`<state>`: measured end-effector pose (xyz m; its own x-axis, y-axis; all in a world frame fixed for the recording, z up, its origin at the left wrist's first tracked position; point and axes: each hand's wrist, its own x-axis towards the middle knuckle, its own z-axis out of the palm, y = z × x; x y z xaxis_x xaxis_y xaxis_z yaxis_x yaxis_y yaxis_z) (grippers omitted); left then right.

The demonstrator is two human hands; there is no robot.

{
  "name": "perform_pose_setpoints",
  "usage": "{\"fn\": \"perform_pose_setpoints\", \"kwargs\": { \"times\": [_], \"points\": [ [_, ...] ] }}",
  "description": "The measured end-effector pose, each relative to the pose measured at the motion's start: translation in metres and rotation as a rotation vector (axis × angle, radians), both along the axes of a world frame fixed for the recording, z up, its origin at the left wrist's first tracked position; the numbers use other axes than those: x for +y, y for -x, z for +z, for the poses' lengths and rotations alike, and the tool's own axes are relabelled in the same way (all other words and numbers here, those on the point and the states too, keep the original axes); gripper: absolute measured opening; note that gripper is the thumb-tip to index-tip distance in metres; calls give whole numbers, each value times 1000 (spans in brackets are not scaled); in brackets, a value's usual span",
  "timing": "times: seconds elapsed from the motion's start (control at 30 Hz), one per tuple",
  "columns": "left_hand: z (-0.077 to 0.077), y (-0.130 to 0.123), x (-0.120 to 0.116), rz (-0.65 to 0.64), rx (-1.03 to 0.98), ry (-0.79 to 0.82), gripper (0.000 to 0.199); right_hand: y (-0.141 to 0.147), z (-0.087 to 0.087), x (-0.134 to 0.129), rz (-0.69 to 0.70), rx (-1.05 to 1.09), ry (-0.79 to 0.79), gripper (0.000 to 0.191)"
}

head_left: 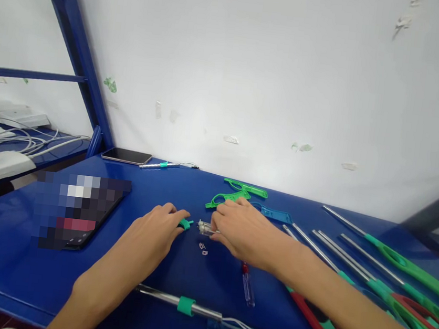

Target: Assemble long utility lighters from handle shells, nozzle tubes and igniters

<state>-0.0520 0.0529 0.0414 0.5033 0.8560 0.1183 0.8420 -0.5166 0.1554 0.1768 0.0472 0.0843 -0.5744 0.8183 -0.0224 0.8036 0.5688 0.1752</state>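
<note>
Over the smooth, glossy blue tabletop (181, 276), I watch two bare hands working close together. On my left hand (156, 231), thumb and fingers pinch a small, curved teal plastic piece (184, 224), its narrow tip pointing toward the other hand. My right hand (238, 227) has its fingers closed around a bundle of slender, whitish parts (204, 228); the grip covers much of it, so I cannot tell its full shape. Just below lie tiny, pale angular bits (202, 248), near a screwdriver (247, 286) with a translucent purplish handle. Closer to me rests a shiny metal tube (164, 297) ringed by a teal band (186, 306). Beyond the right hand sit bright green, hollow plastic shells (231, 197).
</note>
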Motion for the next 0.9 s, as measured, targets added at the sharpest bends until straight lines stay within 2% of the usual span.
{"fn": "perform_pose_setpoints", "kwargs": {
  "times": [0.17, 0.27, 0.47, 0.57, 0.67, 0.77, 0.9],
  "points": [
    [-10, 5, 8, -71, -27, -35, 37, -39, 27, -15, -123, 172, -42, 19],
    [-16, -1, 12, -126, -33, -40, 36, -64, 32, -29, -187, 271, -35, 24],
    [-19, -16, 6, -247, -27, 22, 23, -81, 15, -78, -281, 438, -59, 24],
    [-16, -19, 3, -247, -30, 62, 16, -83, 4, -109, -264, 556, -158, 18],
    [-12, -21, 0, -234, -39, 91, 15, -86, -5, -132, -270, 609, -289, 20],
    [-8, -22, -5, -218, -51, 105, 19, -87, -9, -140, -285, 648, -388, 25],
    [-5, -15, -15, -224, -108, 80, 26, -83, -7, -135, -300, 671, -387, 21]
  ]
}}
